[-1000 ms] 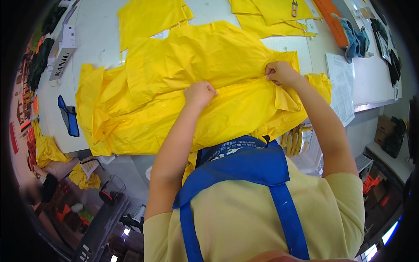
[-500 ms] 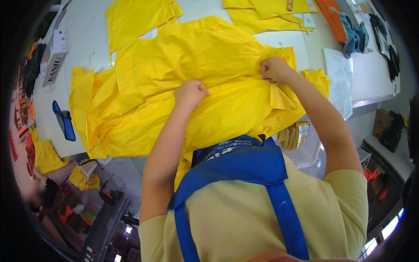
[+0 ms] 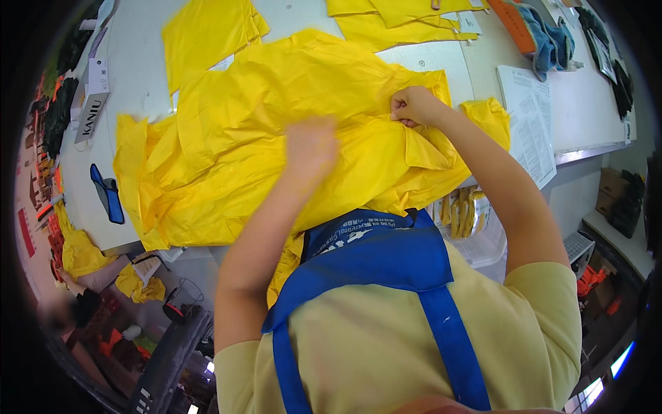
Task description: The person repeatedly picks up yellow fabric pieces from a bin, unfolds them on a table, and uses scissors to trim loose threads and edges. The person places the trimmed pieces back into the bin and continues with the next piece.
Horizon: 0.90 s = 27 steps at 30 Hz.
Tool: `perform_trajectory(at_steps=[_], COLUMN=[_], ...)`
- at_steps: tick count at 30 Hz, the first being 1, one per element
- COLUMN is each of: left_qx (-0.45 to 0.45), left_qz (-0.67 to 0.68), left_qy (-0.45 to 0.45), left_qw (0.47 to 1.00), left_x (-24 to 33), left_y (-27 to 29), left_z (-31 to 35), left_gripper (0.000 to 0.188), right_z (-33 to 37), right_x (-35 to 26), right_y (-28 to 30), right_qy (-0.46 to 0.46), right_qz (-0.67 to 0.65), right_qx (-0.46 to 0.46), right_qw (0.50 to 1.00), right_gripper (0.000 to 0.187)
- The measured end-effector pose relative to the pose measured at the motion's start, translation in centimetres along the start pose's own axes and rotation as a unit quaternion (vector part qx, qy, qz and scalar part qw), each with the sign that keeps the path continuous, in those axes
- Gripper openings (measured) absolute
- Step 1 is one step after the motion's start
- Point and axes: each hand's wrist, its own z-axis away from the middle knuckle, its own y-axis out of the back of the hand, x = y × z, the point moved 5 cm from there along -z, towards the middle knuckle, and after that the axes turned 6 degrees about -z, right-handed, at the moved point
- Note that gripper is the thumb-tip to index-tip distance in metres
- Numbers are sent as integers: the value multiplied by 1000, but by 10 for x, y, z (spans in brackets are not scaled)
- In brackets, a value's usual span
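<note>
Your right hand (image 3: 416, 107) pinches a fold of the yellow garment (image 3: 234, 124), which lies rumpled across the desk (image 3: 138, 58) before you; your left hand (image 3: 312, 146) is blurred over its middle, its grip impossible to tell; printed sheets (image 3: 525, 114) lie to the right.

Yellow garment (image 3: 238, 131) | creased, bunched | spread sideways across pale table (image 3: 134, 69)

Papers (image 3: 527, 114) and denim (image 3: 545, 45) at the table's (image 3: 586, 107) right

The denim touches an orange piece (image 3: 510, 26) beyond the papers. At left, a white box (image 3: 93, 100) lies near a blue-edged dark item (image 3: 107, 196). A clear tub (image 3: 486, 250) sits by the near edge, cardboard boxes (image 3: 612, 186) farther right, a co-worker (image 3: 87, 305) at lower left.
</note>
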Motion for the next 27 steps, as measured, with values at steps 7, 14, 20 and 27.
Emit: perform_trajectory(at_steps=[7, 14, 20, 27], left_qx=[68, 169, 113, 108], left_qz=[148, 211, 139, 152], left_qy=[-184, -53, -14, -8], left_qw=[969, 961, 984, 982], left_x=[102, 66, 70, 67], left_y=[-26, -35, -35, -42], left_z=[-12, -30, -31, -36], left_gripper=[36, 30, 31, 33], right_z=[3, 22, 52, 36], right_x=[-20, -8, 2, -4], right_y=[-2, -1, -12, -6], right_qy=[-28, 261, 373, 218], right_qz=[112, 174, 244, 195], right_qx=[-2, 106, 177, 199], right_qw=[993, 944, 878, 935], right_gripper=[13, 12, 8, 14])
